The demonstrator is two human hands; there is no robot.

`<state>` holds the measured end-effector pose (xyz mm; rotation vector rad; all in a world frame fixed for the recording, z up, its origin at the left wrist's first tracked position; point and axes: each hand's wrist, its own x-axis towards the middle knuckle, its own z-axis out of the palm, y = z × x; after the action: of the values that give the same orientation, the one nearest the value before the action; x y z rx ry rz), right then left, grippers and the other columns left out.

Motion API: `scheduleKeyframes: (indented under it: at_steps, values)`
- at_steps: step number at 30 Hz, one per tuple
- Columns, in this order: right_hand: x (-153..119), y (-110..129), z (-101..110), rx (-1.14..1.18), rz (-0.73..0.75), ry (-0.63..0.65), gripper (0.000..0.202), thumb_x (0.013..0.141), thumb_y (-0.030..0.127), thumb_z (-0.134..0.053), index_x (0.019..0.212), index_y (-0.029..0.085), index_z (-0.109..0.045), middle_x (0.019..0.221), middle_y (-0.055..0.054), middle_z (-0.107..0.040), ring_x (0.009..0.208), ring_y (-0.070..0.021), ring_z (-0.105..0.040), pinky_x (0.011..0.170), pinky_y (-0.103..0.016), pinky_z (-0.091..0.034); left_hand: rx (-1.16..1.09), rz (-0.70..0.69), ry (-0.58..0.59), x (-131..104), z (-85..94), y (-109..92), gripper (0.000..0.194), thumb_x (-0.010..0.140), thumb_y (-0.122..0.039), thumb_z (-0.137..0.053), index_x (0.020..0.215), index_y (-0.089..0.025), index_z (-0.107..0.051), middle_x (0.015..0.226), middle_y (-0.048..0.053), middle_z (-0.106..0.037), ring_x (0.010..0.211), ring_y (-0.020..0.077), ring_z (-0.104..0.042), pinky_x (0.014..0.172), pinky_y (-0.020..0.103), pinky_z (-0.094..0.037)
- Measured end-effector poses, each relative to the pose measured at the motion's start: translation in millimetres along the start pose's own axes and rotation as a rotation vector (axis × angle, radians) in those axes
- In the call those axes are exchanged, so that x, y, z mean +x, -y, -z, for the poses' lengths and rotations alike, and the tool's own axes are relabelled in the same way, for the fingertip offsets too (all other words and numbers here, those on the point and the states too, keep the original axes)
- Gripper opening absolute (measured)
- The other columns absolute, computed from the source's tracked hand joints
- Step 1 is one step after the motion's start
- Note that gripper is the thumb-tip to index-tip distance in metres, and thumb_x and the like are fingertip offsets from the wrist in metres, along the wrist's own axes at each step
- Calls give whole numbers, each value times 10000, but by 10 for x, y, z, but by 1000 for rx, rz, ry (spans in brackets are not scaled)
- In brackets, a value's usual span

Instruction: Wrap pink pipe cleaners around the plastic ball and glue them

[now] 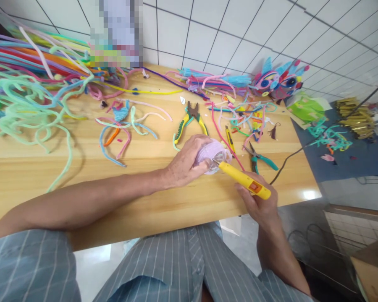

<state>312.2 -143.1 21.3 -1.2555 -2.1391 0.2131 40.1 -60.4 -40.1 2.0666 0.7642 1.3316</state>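
Observation:
My left hand (190,161) is closed around a lilac, rounded piece of wound pipe cleaner (210,147), its hollow side facing right. In my right hand (261,201) is a yellow hot glue gun (241,177) with an orange switch. Its metal tip points left and reaches the opening of the lilac piece; whether it touches the inside I cannot tell. Just beyond my left hand lie yellow-and-green cutting pliers (193,111), jaws away from me. Teal-handled long-nose pliers (258,158) and a yellow craft knife (229,138) rest near the glue gun.
Pipe cleaners in many colours (34,100) pile up at the left. A blue-and-pink pipe cleaner figure (113,119) lies mid-table. Bundled pipe cleaners (214,82) and large-eyed figures (279,82) sit at the back. A black cord (286,161) crosses the right side towards a blue surface (311,147).

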Motion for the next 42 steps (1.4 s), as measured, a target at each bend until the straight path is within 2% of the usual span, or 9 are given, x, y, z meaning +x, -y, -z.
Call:
scheduleKeyframes:
  at_steps: [4, 12, 19, 27, 33, 38, 42]
  values:
    - [-13, -6, 0, -3, 9, -3, 224, 1018, 303, -699, 1238, 264, -703, 1050, -65, -841, 882, -243, -828, 750, -351, -686, -10, 2, 5, 1, 8, -13, 499, 1044, -373, -576, 1497, -185, -486, 1450, 193, -602, 1377, 321, -595, 1182, 536, -510]
    - [10, 11, 4, -20, 39, -28, 208, 1015, 292, -711, 1222, 275, -697, 1011, -36, -835, 861, -219, -827, 728, -302, -664, -5, -3, 8, 0, 3, -20, 518, 1022, -340, -616, 1493, -172, -483, 1443, 203, -603, 1376, 327, -593, 1187, 529, -506]
    - [1, 5, 2, -15, 8, -31, 195, 1009, 298, -716, 1204, 283, -713, 1011, -38, -835, 858, -234, -827, 739, -332, -673, 1, 7, 16, 4, 7, -17, 508, 1043, -396, -587, 1499, -200, -478, 1447, 195, -605, 1388, 325, -593, 1185, 549, -510]
    - [-40, -39, -12, -28, -44, -16, 155, 1008, 334, -704, 1151, 274, -713, 1017, -51, -834, 859, -237, -817, 738, -348, -671, -6, 32, 19, 6, 2, -29, 504, 1032, -376, -580, 1492, -199, -478, 1458, 196, -603, 1388, 330, -590, 1193, 560, -499]
    - [-34, -44, -26, 1, 2, -39, 173, 998, 287, -711, 1170, 275, -712, 1023, -47, -836, 854, -232, -816, 746, -348, -670, 4, 25, 21, 11, 16, -46, 500, 1021, -350, -585, 1484, -201, -469, 1449, 195, -602, 1381, 324, -597, 1185, 546, -508]
    - [-32, -36, -26, -24, -29, -27, 208, 1005, 336, -715, 1201, 266, -715, 1049, -68, -842, 872, -249, -823, 744, -366, -685, -5, 19, 16, 14, 20, -54, 500, 1004, -322, -598, 1472, -197, -475, 1434, 189, -612, 1363, 325, -602, 1180, 540, -507]
    - [-7, -11, -8, -34, 16, -26, 212, 1000, 323, -721, 1204, 263, -711, 1032, -68, -843, 855, -254, -827, 724, -366, -689, 3, 25, 10, 12, 16, -51, 495, 1005, -330, -593, 1468, -194, -481, 1433, 190, -609, 1365, 321, -601, 1177, 536, -509]
